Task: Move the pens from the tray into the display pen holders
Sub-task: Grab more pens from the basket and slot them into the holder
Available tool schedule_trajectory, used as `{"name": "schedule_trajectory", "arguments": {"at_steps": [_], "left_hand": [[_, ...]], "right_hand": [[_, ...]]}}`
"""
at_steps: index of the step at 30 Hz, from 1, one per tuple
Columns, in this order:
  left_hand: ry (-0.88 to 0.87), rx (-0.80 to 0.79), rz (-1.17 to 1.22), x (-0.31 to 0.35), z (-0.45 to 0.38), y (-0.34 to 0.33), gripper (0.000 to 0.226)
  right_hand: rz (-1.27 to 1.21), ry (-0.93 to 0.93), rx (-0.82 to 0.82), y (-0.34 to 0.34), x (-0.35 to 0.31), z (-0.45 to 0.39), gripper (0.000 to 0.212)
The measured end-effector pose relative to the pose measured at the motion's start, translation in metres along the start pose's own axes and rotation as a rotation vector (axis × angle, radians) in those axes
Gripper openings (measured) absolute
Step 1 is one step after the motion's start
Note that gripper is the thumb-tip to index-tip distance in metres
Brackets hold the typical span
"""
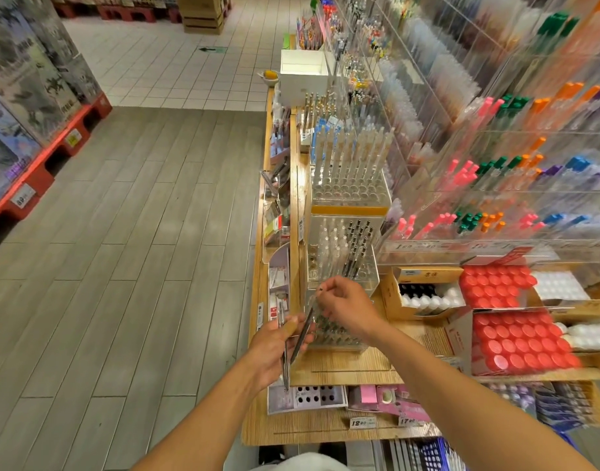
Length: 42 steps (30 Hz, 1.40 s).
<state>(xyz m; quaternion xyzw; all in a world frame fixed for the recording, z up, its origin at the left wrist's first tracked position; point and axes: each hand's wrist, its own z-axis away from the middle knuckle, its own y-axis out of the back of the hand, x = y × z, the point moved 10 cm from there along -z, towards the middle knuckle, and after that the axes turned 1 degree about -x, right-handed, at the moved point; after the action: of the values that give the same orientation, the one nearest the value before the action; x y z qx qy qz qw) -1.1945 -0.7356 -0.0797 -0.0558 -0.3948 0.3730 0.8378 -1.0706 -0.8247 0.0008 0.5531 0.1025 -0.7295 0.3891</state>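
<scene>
Left hand [274, 348] is gripping spare pens [285, 365]; right hand [346, 305] is pinching one light, stiff, slick pen [303, 329] by its top over the near clear holder [336, 338].

Two price tags on the front edge of the bench [312, 430] can be read: "12.80" [362, 422] and, less surely, "17.00" [409, 420]. Other labels are too blurred.
</scene>
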Motion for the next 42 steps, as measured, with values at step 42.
{"name": "schedule_trajectory", "arguments": {"at_steps": [42], "left_hand": [[0.08, 0.241, -0.006, -0.014, -0.017, 0.037, 0.013]], "right_hand": [[0.84, 0.554, -0.231, -0.035, -0.027, 0.02, 0.006]]}}
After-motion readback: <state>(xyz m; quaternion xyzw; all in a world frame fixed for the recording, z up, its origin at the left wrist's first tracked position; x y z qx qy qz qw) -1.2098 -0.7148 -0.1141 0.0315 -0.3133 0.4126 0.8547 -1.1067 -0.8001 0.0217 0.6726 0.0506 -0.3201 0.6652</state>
